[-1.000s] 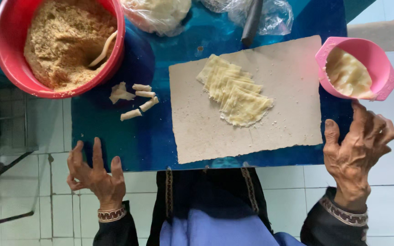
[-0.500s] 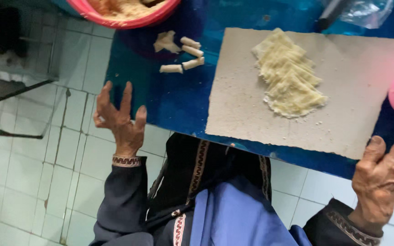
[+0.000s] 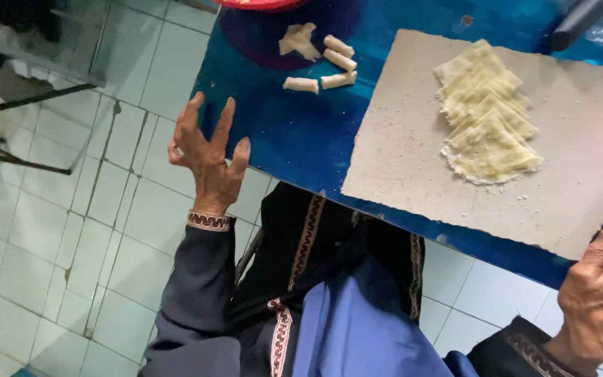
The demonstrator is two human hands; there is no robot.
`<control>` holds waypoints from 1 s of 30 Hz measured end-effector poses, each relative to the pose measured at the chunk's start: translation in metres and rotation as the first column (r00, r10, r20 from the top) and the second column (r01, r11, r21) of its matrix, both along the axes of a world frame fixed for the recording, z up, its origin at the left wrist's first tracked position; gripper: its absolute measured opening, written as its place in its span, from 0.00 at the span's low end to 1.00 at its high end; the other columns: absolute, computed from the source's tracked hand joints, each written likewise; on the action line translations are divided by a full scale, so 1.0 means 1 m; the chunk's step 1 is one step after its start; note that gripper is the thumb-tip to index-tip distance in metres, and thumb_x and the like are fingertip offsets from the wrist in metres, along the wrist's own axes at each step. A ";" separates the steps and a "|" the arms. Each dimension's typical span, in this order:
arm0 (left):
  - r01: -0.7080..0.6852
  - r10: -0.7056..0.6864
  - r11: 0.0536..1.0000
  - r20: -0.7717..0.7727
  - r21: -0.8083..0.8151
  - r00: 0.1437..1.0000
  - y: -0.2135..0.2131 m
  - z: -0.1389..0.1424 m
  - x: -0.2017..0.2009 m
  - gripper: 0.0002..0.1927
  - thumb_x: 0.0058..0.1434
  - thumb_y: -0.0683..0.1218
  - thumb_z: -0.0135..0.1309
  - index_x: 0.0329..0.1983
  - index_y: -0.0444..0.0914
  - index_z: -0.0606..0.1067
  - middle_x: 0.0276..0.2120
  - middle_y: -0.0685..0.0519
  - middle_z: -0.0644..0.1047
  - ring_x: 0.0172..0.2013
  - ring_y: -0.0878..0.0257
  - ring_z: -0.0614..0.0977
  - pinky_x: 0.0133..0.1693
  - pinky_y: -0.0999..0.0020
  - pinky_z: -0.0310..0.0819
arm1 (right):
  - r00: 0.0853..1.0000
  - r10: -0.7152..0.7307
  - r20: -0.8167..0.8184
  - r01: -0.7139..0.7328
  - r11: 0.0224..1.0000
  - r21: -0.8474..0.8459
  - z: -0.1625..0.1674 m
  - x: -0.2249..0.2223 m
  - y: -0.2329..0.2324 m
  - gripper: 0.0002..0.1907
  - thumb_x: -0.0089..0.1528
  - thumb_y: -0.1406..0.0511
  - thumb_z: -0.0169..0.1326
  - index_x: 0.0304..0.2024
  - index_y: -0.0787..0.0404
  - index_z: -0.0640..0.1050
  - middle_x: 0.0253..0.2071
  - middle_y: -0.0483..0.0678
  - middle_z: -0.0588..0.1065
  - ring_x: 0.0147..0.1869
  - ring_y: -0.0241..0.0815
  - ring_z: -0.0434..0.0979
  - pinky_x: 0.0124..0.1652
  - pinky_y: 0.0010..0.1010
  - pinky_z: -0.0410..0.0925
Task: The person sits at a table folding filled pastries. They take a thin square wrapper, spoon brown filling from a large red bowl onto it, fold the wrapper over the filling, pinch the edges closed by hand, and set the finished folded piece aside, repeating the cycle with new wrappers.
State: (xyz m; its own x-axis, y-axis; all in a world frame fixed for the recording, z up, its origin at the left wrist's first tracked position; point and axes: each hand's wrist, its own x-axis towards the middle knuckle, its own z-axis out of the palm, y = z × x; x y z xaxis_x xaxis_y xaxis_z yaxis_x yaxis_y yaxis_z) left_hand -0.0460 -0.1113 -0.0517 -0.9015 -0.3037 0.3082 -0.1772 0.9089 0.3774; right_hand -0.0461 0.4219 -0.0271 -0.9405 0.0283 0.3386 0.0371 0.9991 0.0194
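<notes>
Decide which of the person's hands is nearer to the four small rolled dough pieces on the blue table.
Left. The left hand hovers open at the table's near edge, just below the small rolled dough pieces. The right hand is far across, at the grey board's corner.

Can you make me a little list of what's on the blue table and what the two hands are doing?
table: blue top, its near edge by the person's lap
board: pale grey sheet lying flat on the table
dough: stack of thin yellow squares on the board
rolls: four small rolled pieces plus a torn scrap, left of the board
bowl: red rim at the top edge
left hand: open, fingers spread, at the table's corner, holding nothing
right hand: at the table's near edge by the board's corner; grip partly out of view
</notes>
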 end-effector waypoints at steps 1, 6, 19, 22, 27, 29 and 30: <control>0.001 -0.001 1.000 0.003 0.009 1.000 0.000 -0.001 0.000 0.31 0.67 0.63 0.50 0.72 0.50 0.74 0.75 0.52 0.54 0.75 0.50 0.50 0.67 0.39 0.35 | 1.000 0.014 -0.017 -0.014 1.000 0.005 0.005 -0.003 -0.002 0.15 0.78 0.64 0.42 0.60 0.70 0.69 0.51 0.57 0.74 0.50 0.52 0.77 0.49 0.36 0.71; 0.031 -0.030 0.999 -0.030 0.044 0.999 0.000 0.000 -0.001 0.31 0.69 0.64 0.48 0.72 0.48 0.74 0.75 0.50 0.52 0.75 0.50 0.49 0.70 0.39 0.36 | 0.999 -0.043 0.024 0.047 0.981 -0.186 0.037 -0.013 -0.028 0.23 0.74 0.65 0.51 0.69 0.66 0.69 0.57 0.66 0.69 0.52 0.64 0.76 0.44 0.48 0.71; 0.033 -0.033 0.999 0.030 0.009 0.999 -0.003 -0.010 0.009 0.32 0.72 0.63 0.43 0.72 0.46 0.75 0.75 0.49 0.52 0.74 0.47 0.48 0.69 0.36 0.36 | 0.989 -0.129 0.075 0.144 0.959 -0.246 0.034 -0.009 -0.019 0.23 0.75 0.59 0.51 0.71 0.56 0.69 0.59 0.60 0.64 0.58 0.60 0.75 0.49 0.49 0.72; 0.048 -0.048 0.999 0.015 -0.006 0.999 -0.004 -0.008 0.008 0.31 0.73 0.64 0.43 0.72 0.46 0.74 0.75 0.51 0.52 0.74 0.48 0.48 0.70 0.37 0.37 | 0.977 -0.182 0.108 0.207 0.930 -0.305 0.034 -0.010 -0.019 0.23 0.73 0.58 0.50 0.70 0.55 0.69 0.61 0.61 0.64 0.56 0.60 0.74 0.48 0.51 0.71; 0.051 -0.051 0.999 0.018 -0.006 0.999 -0.006 -0.008 0.007 0.30 0.72 0.64 0.45 0.71 0.46 0.75 0.75 0.50 0.53 0.73 0.45 0.47 0.68 0.36 0.34 | 0.996 -0.090 0.017 0.090 0.947 -0.308 0.036 -0.011 -0.021 0.27 0.72 0.59 0.50 0.72 0.59 0.64 0.61 0.62 0.68 0.62 0.65 0.71 0.49 0.54 0.69; 0.055 -0.056 0.998 0.009 0.003 0.998 -0.006 -0.009 0.007 0.30 0.72 0.64 0.46 0.71 0.46 0.75 0.74 0.50 0.53 0.73 0.46 0.48 0.68 0.36 0.35 | 0.991 -0.113 0.078 0.132 0.937 -0.323 0.036 -0.012 -0.019 0.28 0.77 0.56 0.49 0.75 0.58 0.62 0.61 0.63 0.69 0.62 0.63 0.73 0.51 0.54 0.68; 0.059 -0.059 0.998 0.004 0.005 0.998 -0.006 -0.008 0.006 0.30 0.72 0.64 0.46 0.71 0.46 0.75 0.74 0.49 0.53 0.73 0.46 0.48 0.68 0.36 0.35 | 0.986 -0.125 0.108 0.154 0.931 -0.331 0.035 -0.012 -0.019 0.28 0.79 0.55 0.48 0.76 0.58 0.61 0.61 0.63 0.70 0.62 0.63 0.74 0.52 0.53 0.68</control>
State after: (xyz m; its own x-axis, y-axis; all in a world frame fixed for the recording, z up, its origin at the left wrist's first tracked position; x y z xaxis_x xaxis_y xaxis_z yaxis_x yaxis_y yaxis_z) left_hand -0.0400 -0.1174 -0.0595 -0.9192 -0.2512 0.3033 -0.1247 0.9162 0.3808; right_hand -0.0580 0.4028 0.0083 -0.9433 0.2603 0.2061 0.1897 0.9320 -0.3088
